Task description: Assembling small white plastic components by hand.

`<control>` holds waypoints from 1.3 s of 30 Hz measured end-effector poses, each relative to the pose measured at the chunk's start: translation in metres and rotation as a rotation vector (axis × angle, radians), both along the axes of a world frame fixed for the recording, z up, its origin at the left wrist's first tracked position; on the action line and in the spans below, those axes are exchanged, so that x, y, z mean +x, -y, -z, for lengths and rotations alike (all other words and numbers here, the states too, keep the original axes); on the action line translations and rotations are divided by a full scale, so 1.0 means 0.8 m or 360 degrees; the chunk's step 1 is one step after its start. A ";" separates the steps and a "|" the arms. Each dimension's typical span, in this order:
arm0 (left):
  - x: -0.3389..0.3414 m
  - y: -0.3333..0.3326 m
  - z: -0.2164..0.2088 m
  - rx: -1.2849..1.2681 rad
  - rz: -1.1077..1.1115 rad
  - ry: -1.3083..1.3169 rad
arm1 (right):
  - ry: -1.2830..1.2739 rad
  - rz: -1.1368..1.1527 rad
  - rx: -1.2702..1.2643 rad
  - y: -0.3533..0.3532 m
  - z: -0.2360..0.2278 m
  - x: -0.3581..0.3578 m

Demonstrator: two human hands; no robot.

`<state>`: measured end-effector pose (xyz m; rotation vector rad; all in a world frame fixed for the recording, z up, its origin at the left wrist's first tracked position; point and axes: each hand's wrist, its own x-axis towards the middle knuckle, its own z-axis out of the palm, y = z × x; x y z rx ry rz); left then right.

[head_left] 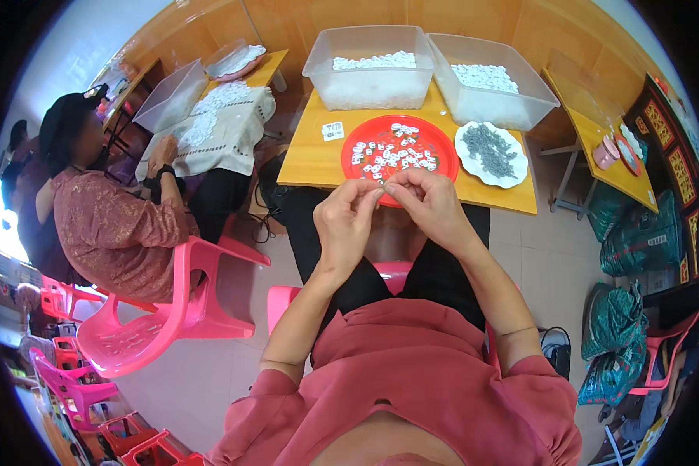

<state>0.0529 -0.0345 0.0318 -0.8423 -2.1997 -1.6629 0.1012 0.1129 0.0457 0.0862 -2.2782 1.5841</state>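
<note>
My left hand and my right hand meet above the near rim of a red round tray. Both hands are closed, thumbs and forefingers pinched together around something too small to make out. Scattered over the tray are several small white pieces with dark and reddish marks. To the right of it, a white scalloped plate carries a heap of small grey parts.
Two translucent tubs holding white pieces stand at the back of the yellow table. On my left a person sits on a pink chair at another table. Green bags lie on the right.
</note>
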 end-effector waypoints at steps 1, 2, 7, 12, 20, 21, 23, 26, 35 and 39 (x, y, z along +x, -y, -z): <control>-0.001 -0.001 0.003 0.0201 0.0127 0.0321 | -0.0063 0.0072 0.0038 0.005 -0.003 0.002; -0.003 -0.001 0.004 0.0204 0.0127 0.0325 | -0.0124 0.0148 0.0076 0.010 -0.005 0.002; -0.008 -0.002 0.013 0.0782 0.0466 0.0980 | -0.0394 0.0314 0.0317 0.022 0.005 -0.004; -0.011 -0.002 0.018 0.1166 0.0857 0.1646 | -0.0697 0.0381 0.0477 0.025 0.010 -0.006; -0.008 0.001 0.004 0.0488 0.0392 0.0786 | -0.0202 0.0221 -0.0139 0.016 0.004 -0.003; -0.007 0.003 0.003 0.0280 0.0286 0.0575 | -0.0302 0.0252 0.0010 0.018 0.002 -0.002; -0.005 0.001 0.000 0.0328 0.0320 0.0599 | -0.0397 0.0285 0.0164 0.019 0.002 -0.003; -0.014 0.006 0.000 0.0528 0.0536 0.0920 | -0.0940 0.0376 0.0807 0.018 0.004 -0.005; -0.010 -0.001 0.009 0.0883 0.0650 0.1296 | -0.0341 0.0149 -0.0275 0.018 0.008 -0.006; -0.005 -0.005 0.008 0.0830 0.0574 0.1112 | -0.0239 0.0106 -0.0314 0.015 0.012 -0.008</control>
